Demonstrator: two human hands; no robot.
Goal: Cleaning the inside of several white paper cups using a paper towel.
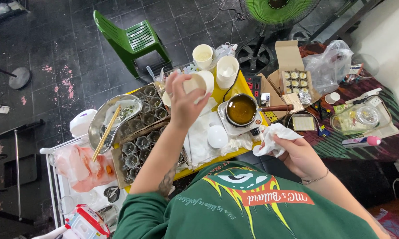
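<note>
Left hand (182, 99) grips tilted cream paper cup (198, 82) above yellow counter (246, 86) — right hand (297, 155) clenched round crumpled white tissue (274, 137), near small metal pan of amber liquid (241, 109).

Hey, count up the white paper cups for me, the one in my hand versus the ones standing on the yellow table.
Cup held in left hand: 1
Cups standing on yellow table: 2
Total: 3

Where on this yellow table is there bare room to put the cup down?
Little room. The left hand holds a cup; the right hand holds a tissue. One free patch is the white cloth between the tin tray and the pot. The far edge is crowded with paper cups.
</note>
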